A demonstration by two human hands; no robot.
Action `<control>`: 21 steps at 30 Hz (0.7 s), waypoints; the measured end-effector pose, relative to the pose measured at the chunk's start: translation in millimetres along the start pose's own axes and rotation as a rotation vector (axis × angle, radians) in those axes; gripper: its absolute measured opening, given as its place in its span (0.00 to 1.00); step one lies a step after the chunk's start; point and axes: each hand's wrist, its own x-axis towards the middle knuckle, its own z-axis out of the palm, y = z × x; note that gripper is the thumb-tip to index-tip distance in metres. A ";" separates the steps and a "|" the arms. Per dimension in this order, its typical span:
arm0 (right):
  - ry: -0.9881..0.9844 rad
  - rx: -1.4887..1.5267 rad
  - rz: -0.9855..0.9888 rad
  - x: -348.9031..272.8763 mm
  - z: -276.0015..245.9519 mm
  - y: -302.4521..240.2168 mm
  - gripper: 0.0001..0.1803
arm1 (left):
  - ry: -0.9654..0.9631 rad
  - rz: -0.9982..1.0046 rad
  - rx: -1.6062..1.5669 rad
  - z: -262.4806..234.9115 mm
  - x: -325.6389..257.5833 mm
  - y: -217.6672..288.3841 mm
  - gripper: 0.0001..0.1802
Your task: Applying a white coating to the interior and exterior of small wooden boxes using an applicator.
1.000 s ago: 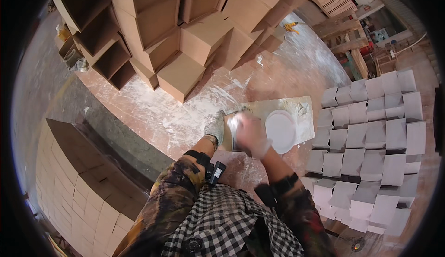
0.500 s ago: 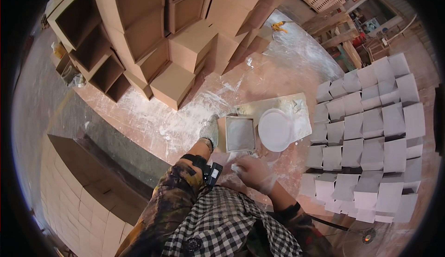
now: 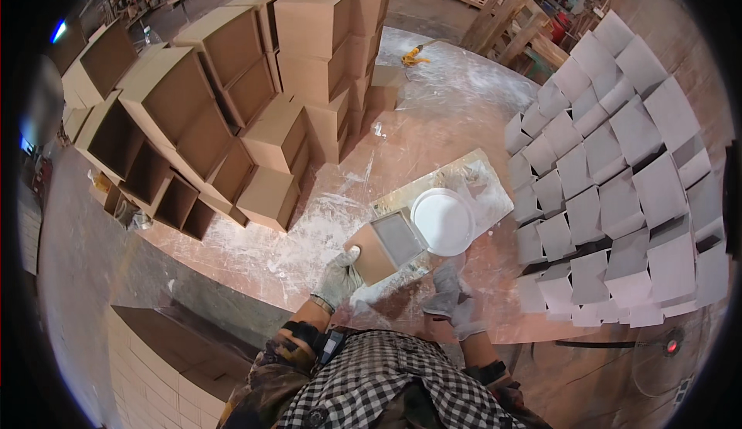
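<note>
A small brown board box (image 3: 371, 255) with one grey-coated, framed face lies tilted on the dusty worktop. My left hand (image 3: 340, 278), in a whitish glove, holds its near left side, thumb on the brown face. Against the box's right corner stands a round white tub or lid (image 3: 442, 222). My right hand (image 3: 450, 303), gloved too, is just short of the tub and apart from the box. Its fingers are closed around something greyish that blends with the glove, so I cannot make out what it is.
A pale, smeared board (image 3: 487, 182) lies under the tub. Stacked brown boxes (image 3: 317, 35) rise at the far left. Rows of grey-coated boxes (image 3: 618, 197) stand on the right. A yellow tool (image 3: 413, 59) lies at the back, and a fan (image 3: 671, 346) is low right.
My left hand has turned the box so its brown side shows more. My right hand has moved slightly right. The view has shifted, showing more of the left stacks.
</note>
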 end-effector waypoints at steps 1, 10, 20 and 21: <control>0.046 0.032 0.037 1.0 4.3 5.4 0.21 | -0.001 0.022 0.016 -1.9 -2.0 -2.6 0.19; -0.270 -0.999 -0.513 37.9 -35.7 8.2 0.17 | 0.066 0.115 0.525 84.2 -28.8 28.5 0.15; -0.020 -0.194 0.008 26.8 29.2 6.9 0.16 | 0.152 0.031 0.788 54.4 1.6 26.0 0.16; -0.003 -0.210 0.012 25.6 28.7 5.5 0.15 | 0.155 0.022 0.793 54.0 -1.8 27.1 0.16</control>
